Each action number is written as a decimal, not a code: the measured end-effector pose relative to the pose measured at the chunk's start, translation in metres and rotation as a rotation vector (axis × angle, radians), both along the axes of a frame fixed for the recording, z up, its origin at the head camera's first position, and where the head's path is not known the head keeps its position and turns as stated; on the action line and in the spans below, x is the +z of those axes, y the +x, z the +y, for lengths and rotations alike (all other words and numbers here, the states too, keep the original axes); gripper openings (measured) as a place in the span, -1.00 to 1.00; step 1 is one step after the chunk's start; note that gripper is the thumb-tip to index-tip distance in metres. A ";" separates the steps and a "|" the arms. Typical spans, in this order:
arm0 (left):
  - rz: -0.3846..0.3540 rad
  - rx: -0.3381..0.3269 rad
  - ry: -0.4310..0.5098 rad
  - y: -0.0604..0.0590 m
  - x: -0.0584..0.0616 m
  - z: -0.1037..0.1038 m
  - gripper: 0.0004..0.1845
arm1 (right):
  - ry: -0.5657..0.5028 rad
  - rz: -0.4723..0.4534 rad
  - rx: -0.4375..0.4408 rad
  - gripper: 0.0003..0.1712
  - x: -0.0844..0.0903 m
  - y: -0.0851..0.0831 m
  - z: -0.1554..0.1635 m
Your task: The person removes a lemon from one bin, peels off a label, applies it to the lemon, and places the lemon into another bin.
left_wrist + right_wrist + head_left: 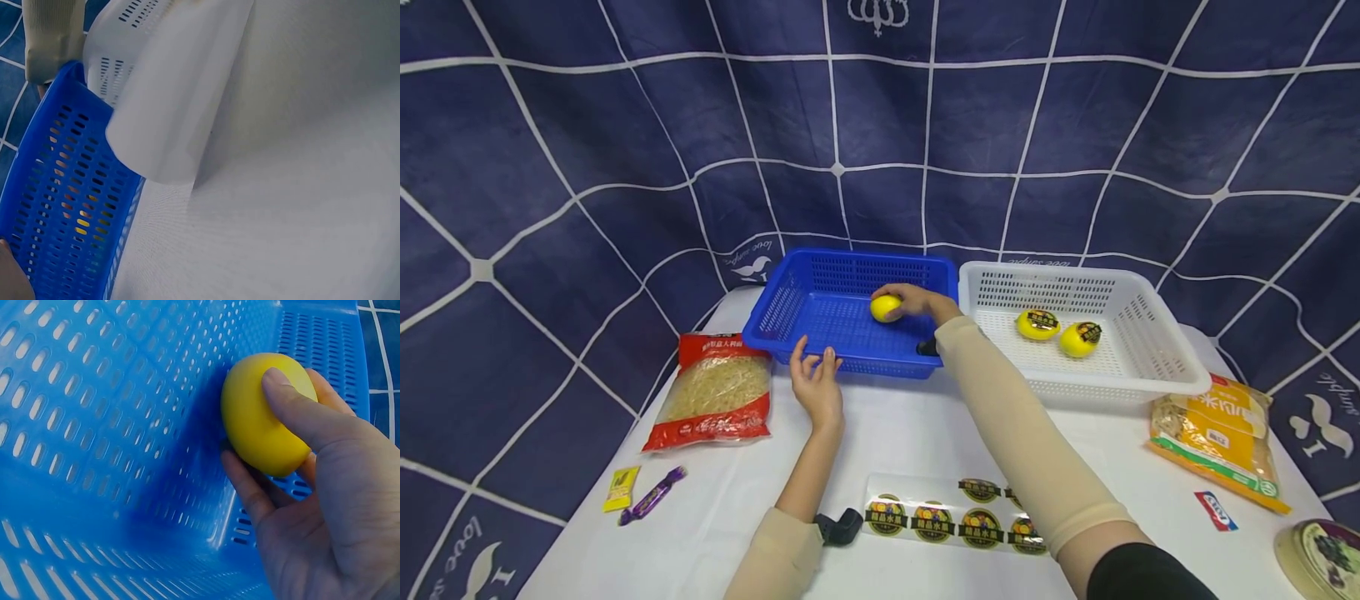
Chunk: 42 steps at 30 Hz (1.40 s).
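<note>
A: Where is your right hand (917,300) just now?

B: Inside the blue basket (790,304), over its floor toward the back wall. Your fingers and thumb (294,403) are curled round a plain yellow lemon (885,307); the wrist view shows it gripped firmly, low over the basket's mesh.

A: And your left hand (817,385)?

B: It's at the blue basket's near rim, fingers straight and loosely spread, tips resting on the edge. It holds nothing.

A: How far along would you judge the work?

B: I'd say about a third, if the lemons are going across one by one. The lemon in your hand is the only one in the blue basket, and you haven't let go of it yet. Two more lemons (1038,324) (1080,339), each with a dark round label, sit in the white basket (1157,346), which stands touching the blue basket's right side.

A: What else lies about?

B: A strip of stickers (951,521) on the table (910,429), in front of the blue basket, matching the labels on those two lemons. The lemon you hold shows no label from either view, though its far side is hidden.
</note>
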<state>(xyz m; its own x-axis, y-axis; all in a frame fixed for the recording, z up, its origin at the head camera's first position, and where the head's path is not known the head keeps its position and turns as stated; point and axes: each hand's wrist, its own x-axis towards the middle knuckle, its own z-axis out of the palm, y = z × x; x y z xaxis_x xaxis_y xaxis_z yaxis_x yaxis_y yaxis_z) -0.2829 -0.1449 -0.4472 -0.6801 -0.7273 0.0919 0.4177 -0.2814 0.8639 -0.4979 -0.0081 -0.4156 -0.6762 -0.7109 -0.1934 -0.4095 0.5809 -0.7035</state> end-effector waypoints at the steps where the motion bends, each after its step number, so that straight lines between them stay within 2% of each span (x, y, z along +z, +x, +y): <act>1: 0.000 -0.002 0.002 0.000 0.000 0.000 -0.48 | 0.000 0.004 0.002 -0.48 0.000 0.000 0.001; 6: 0.015 -0.005 0.012 -0.002 -0.001 0.002 -0.50 | -0.001 0.021 -0.001 -0.47 0.002 0.000 0.004; 10: 0.025 0.001 0.015 -0.002 -0.001 0.002 -0.51 | -0.013 0.067 0.012 -0.45 0.018 -0.002 0.005; 15: 0.041 0.005 0.026 -0.002 -0.002 0.002 -0.50 | -0.127 0.126 0.040 -0.45 0.060 -0.002 0.008; 20: 0.057 -0.005 0.047 -0.003 -0.002 0.002 -0.49 | -0.291 0.218 0.074 -0.46 0.116 0.008 0.014; 24: 0.074 -0.021 0.066 -0.003 -0.003 0.001 -0.48 | -0.368 0.360 0.114 -0.46 0.159 0.037 0.026; 27: 0.075 -0.029 0.081 -0.003 -0.002 0.002 -0.48 | -0.391 0.482 0.166 -0.47 0.189 0.077 0.040; 30: 0.067 -0.021 0.097 -0.002 -0.003 -0.003 -0.50 | -0.393 0.569 0.213 -0.48 0.208 0.121 0.052; 32: 0.061 -0.013 0.092 -0.001 -0.004 -0.005 -0.51 | -0.397 0.617 0.228 -0.48 0.211 0.141 0.062; 35: 0.065 -0.004 0.083 -0.001 -0.004 -0.008 -0.51 | -0.395 0.678 0.205 -0.46 0.203 0.164 0.081; 39: 0.080 -0.002 0.083 -0.004 -0.005 -0.010 -0.51 | -0.377 0.725 0.148 -0.45 0.178 0.190 0.111; 42: 0.090 -0.005 0.094 -0.007 -0.004 -0.012 -0.52 | -0.354 0.702 0.095 -0.44 0.151 0.210 0.130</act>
<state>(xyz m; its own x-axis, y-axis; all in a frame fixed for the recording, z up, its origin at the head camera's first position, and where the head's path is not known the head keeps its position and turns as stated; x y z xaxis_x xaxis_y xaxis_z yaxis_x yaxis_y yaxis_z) -0.2903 -0.1566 -0.4517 -0.6757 -0.7323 0.0843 0.4910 -0.3618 0.7925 -0.2877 0.1220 -0.2642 -0.4898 -0.7113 0.5042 -0.8626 0.3111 -0.3990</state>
